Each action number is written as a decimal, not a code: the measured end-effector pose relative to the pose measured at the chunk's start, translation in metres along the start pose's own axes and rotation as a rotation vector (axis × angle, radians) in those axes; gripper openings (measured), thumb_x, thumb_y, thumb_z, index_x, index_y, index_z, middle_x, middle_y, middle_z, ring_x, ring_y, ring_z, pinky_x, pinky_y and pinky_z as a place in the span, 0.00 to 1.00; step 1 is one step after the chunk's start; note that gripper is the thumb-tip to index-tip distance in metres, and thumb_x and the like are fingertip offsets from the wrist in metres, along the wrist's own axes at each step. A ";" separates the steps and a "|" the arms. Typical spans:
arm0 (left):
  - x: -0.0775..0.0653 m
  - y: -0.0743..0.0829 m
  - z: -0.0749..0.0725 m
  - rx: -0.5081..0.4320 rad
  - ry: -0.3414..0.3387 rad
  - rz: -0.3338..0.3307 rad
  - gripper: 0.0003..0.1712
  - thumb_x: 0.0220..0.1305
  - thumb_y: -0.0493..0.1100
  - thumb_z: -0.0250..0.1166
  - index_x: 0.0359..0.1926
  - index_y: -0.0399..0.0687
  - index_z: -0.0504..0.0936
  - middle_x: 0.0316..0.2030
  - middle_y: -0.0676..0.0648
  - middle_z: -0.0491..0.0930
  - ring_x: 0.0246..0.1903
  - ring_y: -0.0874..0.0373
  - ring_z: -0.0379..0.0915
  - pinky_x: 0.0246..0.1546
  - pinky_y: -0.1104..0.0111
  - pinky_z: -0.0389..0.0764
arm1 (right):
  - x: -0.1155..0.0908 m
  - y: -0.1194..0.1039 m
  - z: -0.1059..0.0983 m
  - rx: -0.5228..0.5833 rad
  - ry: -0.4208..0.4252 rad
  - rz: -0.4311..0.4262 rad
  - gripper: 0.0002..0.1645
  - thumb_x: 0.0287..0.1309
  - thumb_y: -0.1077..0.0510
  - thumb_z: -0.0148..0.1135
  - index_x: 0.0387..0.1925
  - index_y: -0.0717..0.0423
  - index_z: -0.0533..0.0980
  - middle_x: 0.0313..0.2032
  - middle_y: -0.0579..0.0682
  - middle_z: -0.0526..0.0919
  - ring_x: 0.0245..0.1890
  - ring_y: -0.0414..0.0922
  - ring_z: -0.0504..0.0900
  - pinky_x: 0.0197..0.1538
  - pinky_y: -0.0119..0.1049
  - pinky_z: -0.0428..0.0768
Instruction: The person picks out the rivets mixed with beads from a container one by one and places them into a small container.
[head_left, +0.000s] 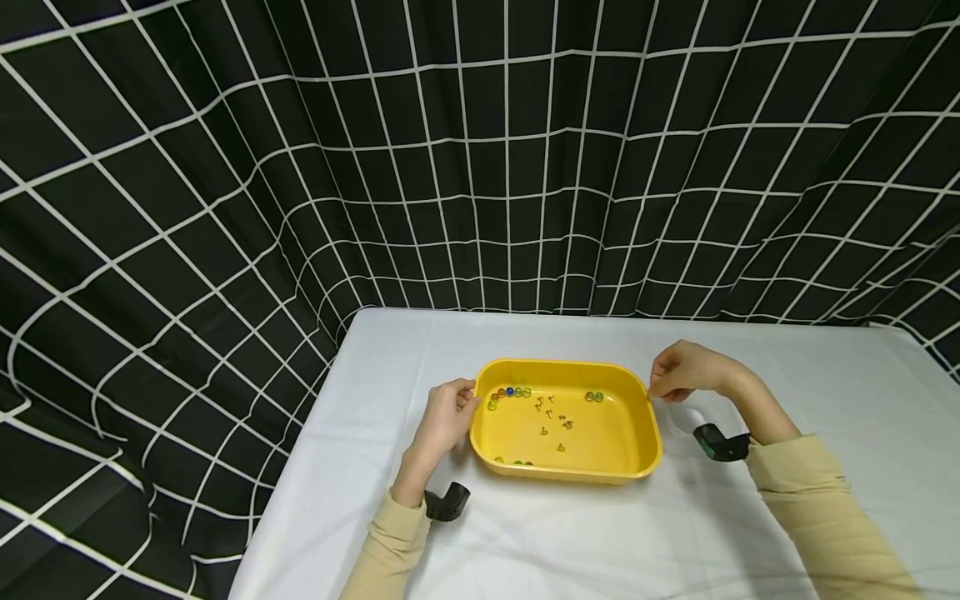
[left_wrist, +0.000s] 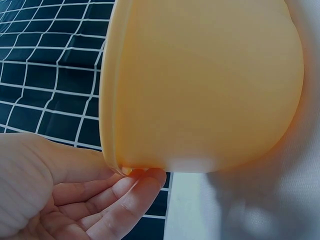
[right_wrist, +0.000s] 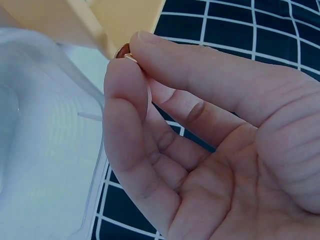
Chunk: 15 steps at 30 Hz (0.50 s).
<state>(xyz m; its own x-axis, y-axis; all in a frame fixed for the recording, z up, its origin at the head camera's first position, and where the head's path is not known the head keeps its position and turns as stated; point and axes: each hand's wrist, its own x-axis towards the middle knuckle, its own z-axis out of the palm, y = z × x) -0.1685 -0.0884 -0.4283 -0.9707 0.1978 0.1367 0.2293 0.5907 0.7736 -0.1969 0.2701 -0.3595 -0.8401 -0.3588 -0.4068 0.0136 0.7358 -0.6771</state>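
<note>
Wrist views: left hand's (left_wrist: 80,192) pinch on tray (left_wrist: 210,90), right hand's (right_wrist: 220,175) (curled) on golden piece (right_wrist: 121,51)

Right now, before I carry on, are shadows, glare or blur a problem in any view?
Head: soft shadows on the white table beside the right sleeve; left wrist: bluish cast, a pale sheen low on the yellow tray; right wrist: also bluish, the clear container looks hazy, while the fingers pinching a small brass-coloured piece look fairly sharp.
</note>
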 end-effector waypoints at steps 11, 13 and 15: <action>0.001 -0.002 0.001 -0.003 0.003 -0.005 0.14 0.60 0.31 0.60 0.47 0.27 0.78 0.31 0.43 0.77 0.30 0.56 0.75 0.31 0.72 0.79 | -0.007 0.007 -0.003 0.001 0.007 0.005 0.08 0.52 0.63 0.63 0.24 0.64 0.74 0.20 0.48 0.74 0.23 0.43 0.72 0.29 0.33 0.77; 0.001 -0.002 0.001 0.000 0.004 -0.002 0.14 0.60 0.31 0.60 0.47 0.27 0.78 0.31 0.43 0.77 0.30 0.56 0.75 0.31 0.72 0.79 | -0.008 0.009 -0.004 0.004 0.007 0.003 0.08 0.52 0.63 0.62 0.24 0.64 0.74 0.20 0.48 0.73 0.23 0.43 0.72 0.29 0.32 0.77; 0.001 -0.002 0.001 0.000 0.004 -0.002 0.14 0.60 0.31 0.61 0.47 0.27 0.78 0.31 0.43 0.77 0.30 0.56 0.75 0.31 0.72 0.79 | -0.009 0.011 -0.004 0.003 0.010 0.001 0.08 0.51 0.63 0.62 0.23 0.64 0.73 0.19 0.48 0.73 0.23 0.43 0.71 0.29 0.32 0.76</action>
<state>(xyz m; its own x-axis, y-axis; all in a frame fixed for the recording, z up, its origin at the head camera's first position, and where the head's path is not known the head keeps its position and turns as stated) -0.1696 -0.0881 -0.4304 -0.9714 0.1936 0.1375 0.2274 0.5911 0.7739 -0.1911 0.2839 -0.3602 -0.8454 -0.3526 -0.4011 0.0159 0.7341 -0.6789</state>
